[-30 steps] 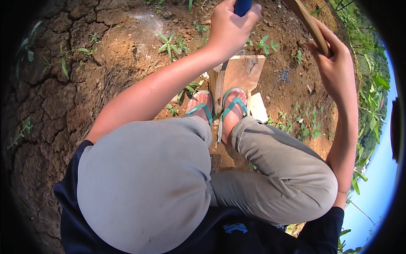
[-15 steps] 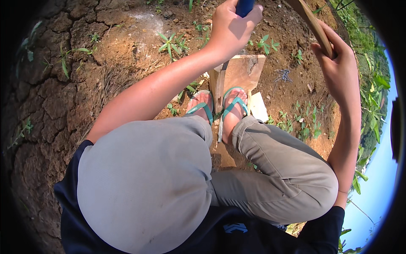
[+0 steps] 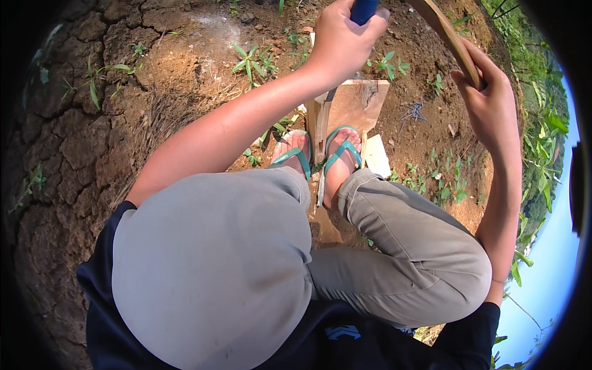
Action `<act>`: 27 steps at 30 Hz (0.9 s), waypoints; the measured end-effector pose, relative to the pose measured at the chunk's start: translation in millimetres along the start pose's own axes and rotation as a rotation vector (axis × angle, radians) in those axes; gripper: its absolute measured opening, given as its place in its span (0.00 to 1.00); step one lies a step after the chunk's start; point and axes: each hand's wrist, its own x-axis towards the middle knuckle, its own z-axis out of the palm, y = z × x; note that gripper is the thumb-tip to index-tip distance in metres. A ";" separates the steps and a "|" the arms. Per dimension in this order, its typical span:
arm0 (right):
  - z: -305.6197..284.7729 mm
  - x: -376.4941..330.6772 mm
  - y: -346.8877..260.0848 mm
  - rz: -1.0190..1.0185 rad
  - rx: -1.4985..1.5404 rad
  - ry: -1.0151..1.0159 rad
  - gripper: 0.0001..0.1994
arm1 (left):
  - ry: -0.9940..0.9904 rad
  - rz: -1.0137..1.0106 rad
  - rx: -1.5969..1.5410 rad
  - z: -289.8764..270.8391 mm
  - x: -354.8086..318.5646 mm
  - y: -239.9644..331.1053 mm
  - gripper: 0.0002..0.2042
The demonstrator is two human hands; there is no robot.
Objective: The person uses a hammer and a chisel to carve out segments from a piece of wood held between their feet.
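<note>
Dry soil [image 3: 68,142] is seen all round, with a board [image 3: 359,105] set by the feet [image 3: 345,151] at upper centre and nails [image 3: 413,111] scattered to its right. The step in hand is judged to be tool work over the board: a blue handle [image 3: 364,11] is gripped by the left hand [image 3: 348,43] at the top edge and a wooden handle [image 3: 453,40] by the right hand [image 3: 493,102] at upper right, so steady grips seem called for. Compared with half a second ago, the hands have been brought slightly closer together.
</note>
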 end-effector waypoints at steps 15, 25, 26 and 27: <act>4.6 -0.5 0.9 0.017 -0.045 -0.042 0.25 | 0.027 0.005 -0.049 5.6 -5.0 -3.1 0.08; -4.8 -0.8 -15.4 0.104 -0.025 -0.011 0.24 | -0.006 -0.039 -0.157 5.7 -5.1 1.4 0.07; -4.0 0.6 -13.2 0.089 -0.034 -0.036 0.24 | 0.005 0.056 -0.014 0.9 -10.8 -5.6 0.07; -1.3 0.6 -6.5 0.046 -0.048 -0.062 0.25 | 0.016 0.026 -0.065 3.6 -9.7 -6.0 0.08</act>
